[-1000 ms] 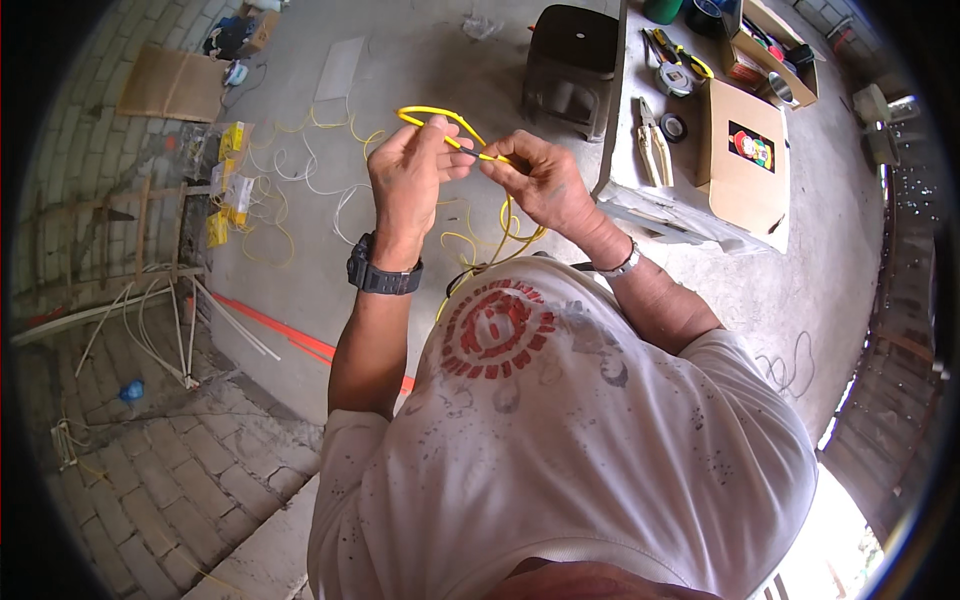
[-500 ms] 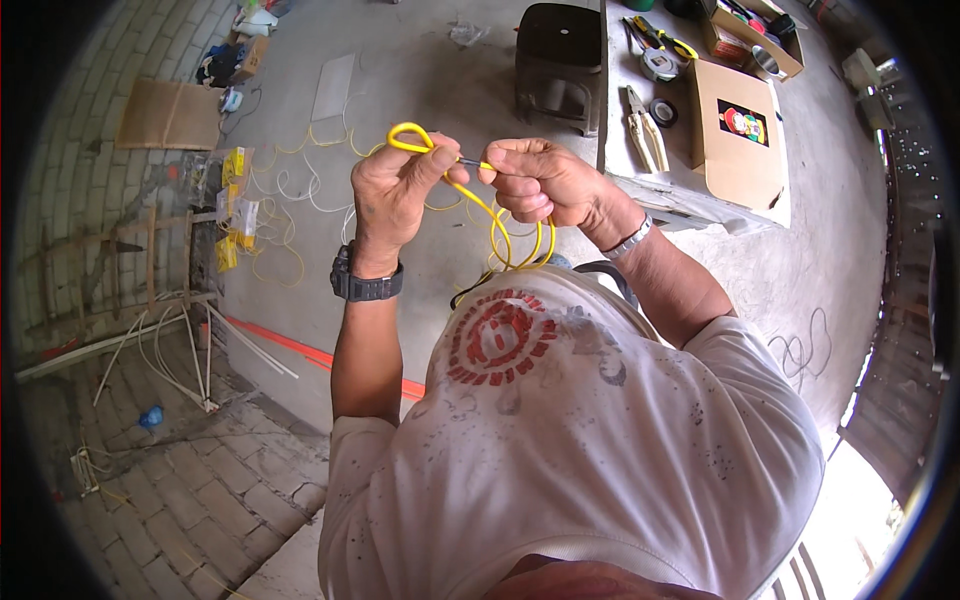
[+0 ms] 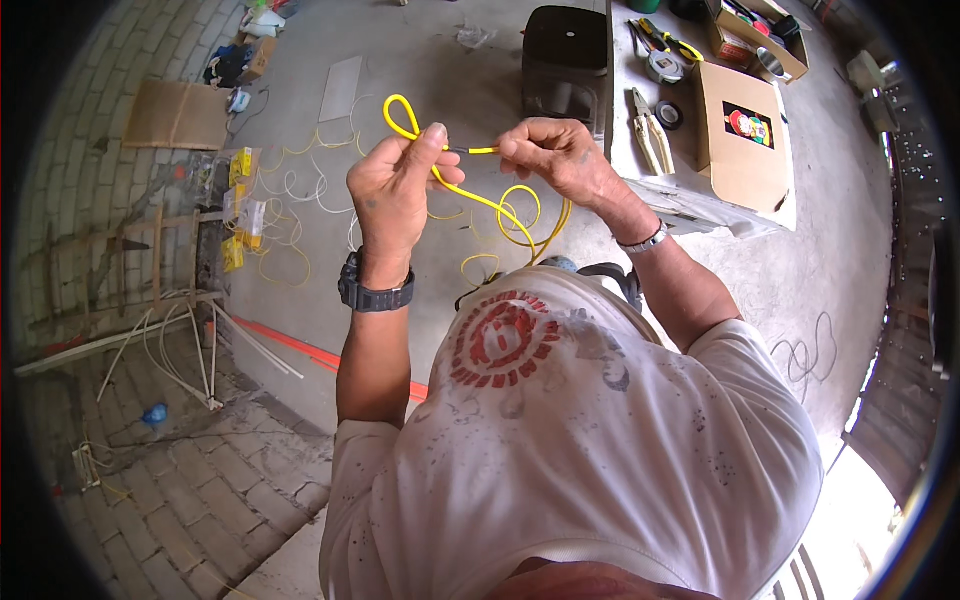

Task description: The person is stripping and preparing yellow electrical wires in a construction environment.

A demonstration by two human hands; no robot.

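My left hand pinches a yellow cable under the thumb, with a loop of it standing up above the fingers. A short dark section of the cable, perhaps tape or a sleeve, shows just right of my left fingertips. My right hand pinches the straight yellow stretch to the right of that dark section; exactly what lies inside the fingertips is hidden. More coils of the cable hang below and between my hands.
A table at upper right holds pliers, black tape, a tape measure and cardboard boxes. A black stool stands beside it. Wires, yellow boxes, cardboard and red pipes lie at left.
My right hand has risen and drawn a little rightward from the left, showing more of the straight cable. The upper loop has shifted and now stands more upright; the hanging coils swing wider.
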